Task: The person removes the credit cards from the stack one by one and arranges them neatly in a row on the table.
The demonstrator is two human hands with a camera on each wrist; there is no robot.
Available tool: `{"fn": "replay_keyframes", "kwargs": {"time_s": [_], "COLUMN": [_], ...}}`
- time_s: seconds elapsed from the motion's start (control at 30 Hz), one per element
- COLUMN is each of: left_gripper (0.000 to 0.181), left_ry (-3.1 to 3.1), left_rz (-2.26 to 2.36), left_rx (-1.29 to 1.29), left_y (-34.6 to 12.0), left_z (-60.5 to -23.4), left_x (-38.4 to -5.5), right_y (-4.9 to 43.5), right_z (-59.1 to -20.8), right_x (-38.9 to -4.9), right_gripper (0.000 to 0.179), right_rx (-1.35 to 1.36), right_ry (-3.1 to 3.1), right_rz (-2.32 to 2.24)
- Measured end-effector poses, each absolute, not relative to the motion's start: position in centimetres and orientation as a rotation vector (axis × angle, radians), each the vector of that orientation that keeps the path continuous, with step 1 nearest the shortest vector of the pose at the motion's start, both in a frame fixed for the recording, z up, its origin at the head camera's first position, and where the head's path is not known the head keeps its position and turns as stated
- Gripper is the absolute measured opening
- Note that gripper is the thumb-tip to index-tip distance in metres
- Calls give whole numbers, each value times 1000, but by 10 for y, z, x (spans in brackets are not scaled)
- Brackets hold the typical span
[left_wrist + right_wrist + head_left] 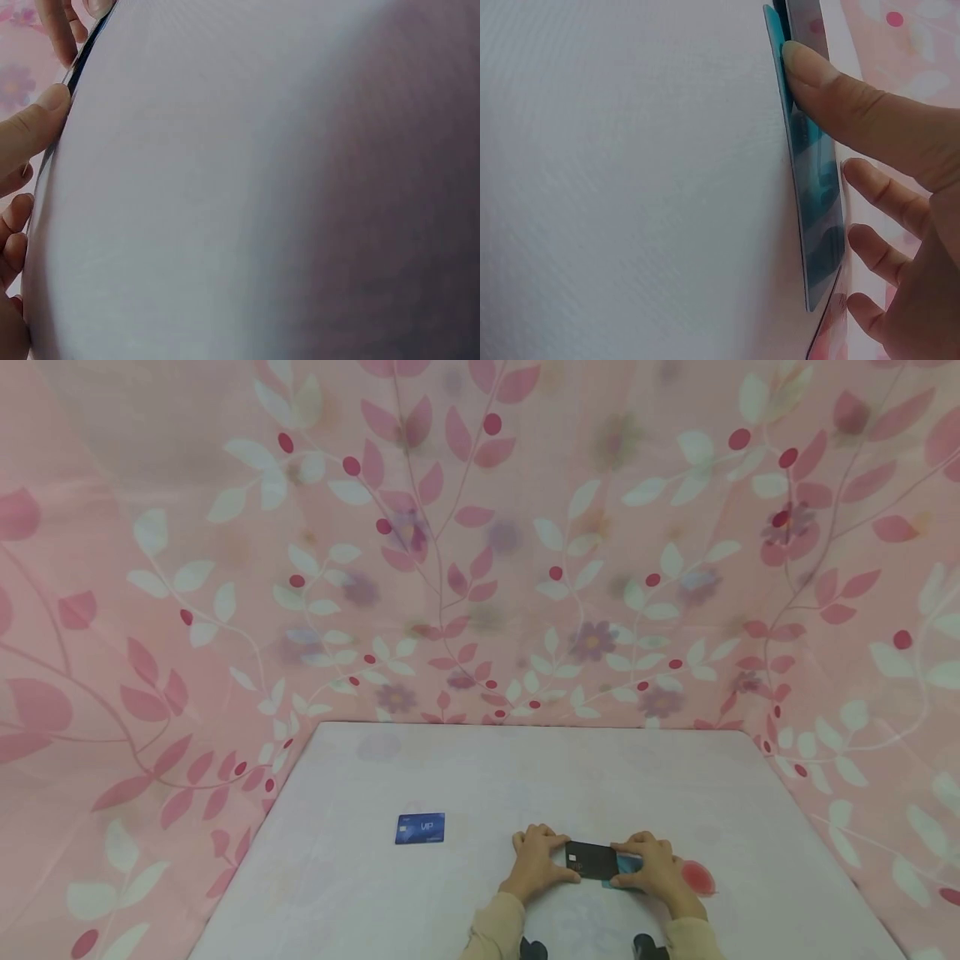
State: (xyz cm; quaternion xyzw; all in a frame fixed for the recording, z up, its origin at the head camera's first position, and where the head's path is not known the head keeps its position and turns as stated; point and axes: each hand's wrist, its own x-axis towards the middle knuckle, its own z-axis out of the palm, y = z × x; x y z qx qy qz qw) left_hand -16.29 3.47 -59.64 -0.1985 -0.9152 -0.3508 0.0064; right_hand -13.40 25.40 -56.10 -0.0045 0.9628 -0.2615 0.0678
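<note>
A black card point(592, 861) with a small chip lies between the two hands. My left hand point(534, 862) holds its left end, thumb at the near corner and index finger at the far corner. At the right end, my right hand point(654, 870) grips it with thumb and index finger on the near and far edges. A teal-blue card point(819, 217) sits beneath the black one and sticks out to the right, partly hidden by the right hand. In the right wrist view, the thumb point(840, 97) presses at the edges of both cards.
A blue VIP card point(420, 828) lies flat on the white table point(360, 902), left of the hands. Just right of the right hand is a red rounded shape point(697, 877). Pink floral cloth point(480, 568) surrounds the table at the back and sides.
</note>
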Motion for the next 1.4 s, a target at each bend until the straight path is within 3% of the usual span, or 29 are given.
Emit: {"fn": "replay_keyframes", "kwargs": {"time_s": [1.0, 1.4], "left_gripper": [63, 62], "left_ry": [-2804, -2813], "left_rz": [-1294, -1302], "left_rx": [-620, -684], "left_y": [40, 42], "left_z": [-595, -591], "left_x": [-158, -159], "right_y": [264, 268], "right_z": [-556, -554], "right_x": [-129, -124], "right_gripper": [69, 66], "right_rx": [-13, -33], "right_ry": [2911, 2903], "right_rz": [-814, -840]}}
